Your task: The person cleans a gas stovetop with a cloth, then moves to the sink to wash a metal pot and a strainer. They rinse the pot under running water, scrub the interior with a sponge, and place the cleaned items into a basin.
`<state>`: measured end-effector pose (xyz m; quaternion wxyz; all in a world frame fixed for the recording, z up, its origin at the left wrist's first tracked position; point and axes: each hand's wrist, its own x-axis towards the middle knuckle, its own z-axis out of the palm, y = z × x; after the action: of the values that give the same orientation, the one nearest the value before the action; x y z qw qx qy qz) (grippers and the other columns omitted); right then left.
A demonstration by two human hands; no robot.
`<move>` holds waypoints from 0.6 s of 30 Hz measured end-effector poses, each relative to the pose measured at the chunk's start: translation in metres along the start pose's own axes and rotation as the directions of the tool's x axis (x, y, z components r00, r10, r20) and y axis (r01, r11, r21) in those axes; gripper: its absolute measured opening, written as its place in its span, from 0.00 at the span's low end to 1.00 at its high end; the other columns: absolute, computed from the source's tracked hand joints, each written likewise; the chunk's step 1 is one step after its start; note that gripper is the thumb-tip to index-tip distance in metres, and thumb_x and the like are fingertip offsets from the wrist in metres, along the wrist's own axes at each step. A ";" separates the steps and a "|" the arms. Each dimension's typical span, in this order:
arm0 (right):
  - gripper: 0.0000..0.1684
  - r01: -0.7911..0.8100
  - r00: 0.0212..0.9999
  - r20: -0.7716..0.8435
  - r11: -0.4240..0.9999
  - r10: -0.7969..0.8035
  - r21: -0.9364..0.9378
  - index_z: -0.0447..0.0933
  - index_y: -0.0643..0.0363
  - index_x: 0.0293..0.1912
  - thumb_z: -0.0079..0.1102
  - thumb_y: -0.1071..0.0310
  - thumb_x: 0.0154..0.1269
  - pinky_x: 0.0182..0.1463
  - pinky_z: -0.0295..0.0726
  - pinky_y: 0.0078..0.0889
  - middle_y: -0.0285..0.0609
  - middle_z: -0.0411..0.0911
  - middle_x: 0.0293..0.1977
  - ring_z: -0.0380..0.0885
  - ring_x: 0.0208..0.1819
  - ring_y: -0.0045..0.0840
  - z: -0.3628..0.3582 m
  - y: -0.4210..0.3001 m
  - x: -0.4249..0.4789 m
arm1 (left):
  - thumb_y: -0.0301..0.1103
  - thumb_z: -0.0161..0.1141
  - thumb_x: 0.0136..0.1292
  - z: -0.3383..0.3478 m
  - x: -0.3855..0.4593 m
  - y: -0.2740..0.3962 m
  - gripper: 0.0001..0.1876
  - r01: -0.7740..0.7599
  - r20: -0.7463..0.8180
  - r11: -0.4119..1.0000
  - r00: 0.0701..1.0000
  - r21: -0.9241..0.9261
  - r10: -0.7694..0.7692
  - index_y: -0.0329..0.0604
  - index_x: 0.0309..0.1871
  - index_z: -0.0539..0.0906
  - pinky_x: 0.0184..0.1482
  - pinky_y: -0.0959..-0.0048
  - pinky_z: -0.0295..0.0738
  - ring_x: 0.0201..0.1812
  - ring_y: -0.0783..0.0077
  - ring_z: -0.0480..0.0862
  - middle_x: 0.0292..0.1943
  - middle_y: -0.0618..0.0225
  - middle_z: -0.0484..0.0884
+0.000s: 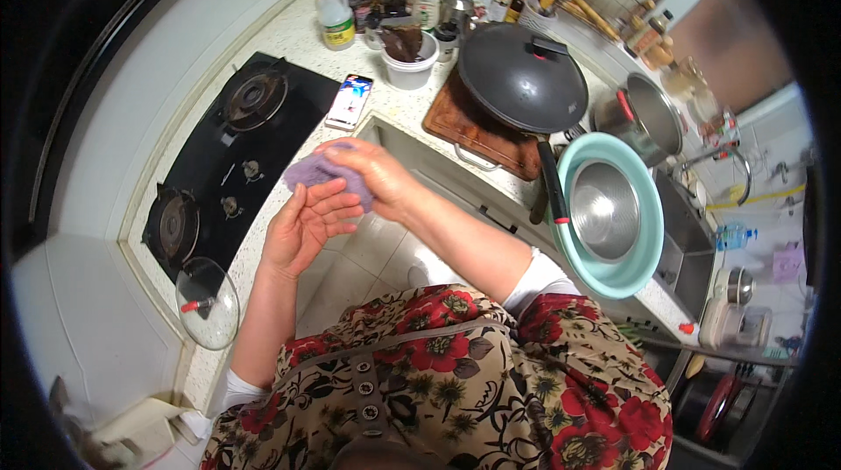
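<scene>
A folded purple cloth (299, 171) is in my right hand (378, 174), whose fingers wrap over its far side. My left hand (305, 223) is just below it, palm turned up and fingers spread. Its fingertips overlap the near part of the cloth, and whether they touch it I cannot tell. Both hands are in the air in front of the counter corner. Beyond them a smartphone (349, 102) with a lit screen lies on the speckled countertop (309, 36). A black gas hob (263, 135) is to the left of my hands.
A glass lid (207, 302) lies at the near end of the hob. On the right, a black lidded wok (522, 79) rests over a wooden cutting board (483, 131). A turquoise basin (647, 253) holding a metal bowl (604, 210) overhangs the counter. Several bottles and jars line the back.
</scene>
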<state>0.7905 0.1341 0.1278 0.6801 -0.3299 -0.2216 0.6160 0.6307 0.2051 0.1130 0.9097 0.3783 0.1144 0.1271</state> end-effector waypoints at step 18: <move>0.18 0.353 0.417 -0.751 0.853 -0.512 -0.385 0.75 0.61 0.49 0.47 0.61 0.66 0.47 0.77 0.31 0.42 0.77 0.44 0.77 0.44 0.27 -0.180 -0.173 -0.198 | 0.45 0.45 0.70 -0.013 0.154 -0.032 0.22 0.337 -0.099 0.928 0.940 0.157 -0.325 0.41 0.61 0.69 0.40 0.75 0.72 0.43 0.74 0.77 0.50 0.64 0.77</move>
<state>1.0096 -0.0968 0.1500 0.8062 -0.5680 0.0001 0.1652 0.7763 0.2409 0.0637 0.8775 0.4256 0.2195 -0.0252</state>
